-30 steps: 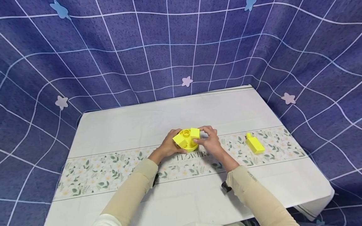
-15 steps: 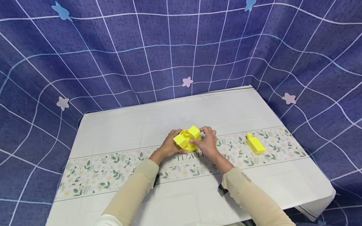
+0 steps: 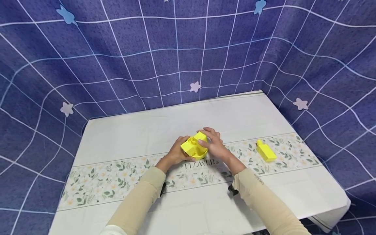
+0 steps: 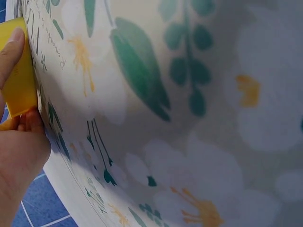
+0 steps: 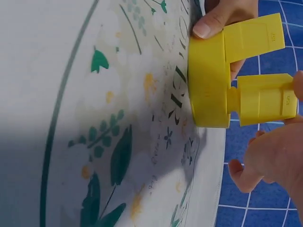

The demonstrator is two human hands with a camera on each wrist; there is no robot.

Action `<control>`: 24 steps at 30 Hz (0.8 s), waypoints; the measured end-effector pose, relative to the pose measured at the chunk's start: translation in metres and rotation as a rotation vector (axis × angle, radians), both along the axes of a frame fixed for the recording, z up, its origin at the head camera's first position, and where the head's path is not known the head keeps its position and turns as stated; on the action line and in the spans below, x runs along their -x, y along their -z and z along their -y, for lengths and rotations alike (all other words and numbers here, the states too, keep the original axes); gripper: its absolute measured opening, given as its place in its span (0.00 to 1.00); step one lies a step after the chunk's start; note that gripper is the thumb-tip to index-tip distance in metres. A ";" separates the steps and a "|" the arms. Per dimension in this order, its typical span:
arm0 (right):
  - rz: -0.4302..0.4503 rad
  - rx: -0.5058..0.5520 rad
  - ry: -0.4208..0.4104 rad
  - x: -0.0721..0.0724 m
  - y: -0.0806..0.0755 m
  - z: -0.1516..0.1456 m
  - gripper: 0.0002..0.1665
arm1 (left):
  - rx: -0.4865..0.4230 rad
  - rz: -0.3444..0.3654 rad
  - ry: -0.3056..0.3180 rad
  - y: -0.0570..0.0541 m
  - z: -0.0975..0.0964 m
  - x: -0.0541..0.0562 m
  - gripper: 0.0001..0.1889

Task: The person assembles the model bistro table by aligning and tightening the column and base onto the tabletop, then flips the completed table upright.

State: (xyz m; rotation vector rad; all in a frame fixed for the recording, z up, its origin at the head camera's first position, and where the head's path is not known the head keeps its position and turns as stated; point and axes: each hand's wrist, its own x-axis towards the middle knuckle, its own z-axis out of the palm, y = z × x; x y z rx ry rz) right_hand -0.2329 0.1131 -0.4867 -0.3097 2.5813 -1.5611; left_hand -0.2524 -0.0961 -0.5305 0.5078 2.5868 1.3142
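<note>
A yellow round base [image 3: 200, 156] with raised ring sockets rests on the table runner's lettering. My left hand [image 3: 177, 151] grips its left side, the thumb against its near wall. A yellow bottle-shaped block [image 3: 188, 148] stands on the base's left part. My right hand [image 3: 215, 143] holds a second bottle-shaped block [image 3: 200, 137] between thumb and fingers. In the right wrist view, that block [image 5: 266, 100] points neck-first at the base [image 5: 207, 80]; the rim hides how deep the neck sits. The left wrist view shows only part of the base [image 4: 22, 80].
Another yellow bottle-shaped block [image 3: 266, 152] lies on its side to the right, on the flowered runner [image 3: 123, 178]. A white cloth [image 3: 141, 130] covers the table. Behind and beside it hangs a blue curtain [image 3: 188, 58] with white lines and stars.
My right hand's fingers have shifted from the block's right side round to its far side. The block under them has turned. My left hand keeps its grip on the base.
</note>
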 end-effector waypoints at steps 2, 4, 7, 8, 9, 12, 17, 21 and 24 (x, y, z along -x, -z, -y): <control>0.020 0.023 0.043 0.000 0.001 0.001 0.25 | -0.001 -0.003 0.002 0.000 0.000 0.000 0.51; 0.026 0.044 0.092 0.001 0.003 0.003 0.24 | 0.003 -0.007 -0.003 0.000 0.000 0.000 0.51; 0.002 0.050 0.146 0.002 0.005 0.006 0.24 | 0.013 -0.020 -0.012 -0.001 -0.001 0.001 0.51; -0.011 0.042 0.153 0.002 0.005 0.006 0.25 | 0.015 -0.023 -0.011 -0.002 -0.001 0.001 0.51; -0.022 0.035 0.157 0.003 0.005 0.007 0.25 | 0.022 -0.024 -0.012 -0.003 -0.001 0.001 0.51; -0.033 0.002 0.135 0.003 0.005 0.005 0.27 | 0.018 -0.021 -0.003 -0.003 -0.001 0.001 0.50; 0.041 0.032 -0.016 0.006 0.002 -0.011 0.33 | 0.004 -0.014 0.001 0.000 -0.001 0.001 0.50; 0.109 0.157 -0.139 0.012 0.000 -0.025 0.28 | 0.000 -0.015 -0.004 0.000 -0.002 0.000 0.49; 0.099 0.193 -0.154 0.014 0.001 -0.031 0.25 | 0.004 -0.015 -0.005 0.000 -0.002 0.000 0.49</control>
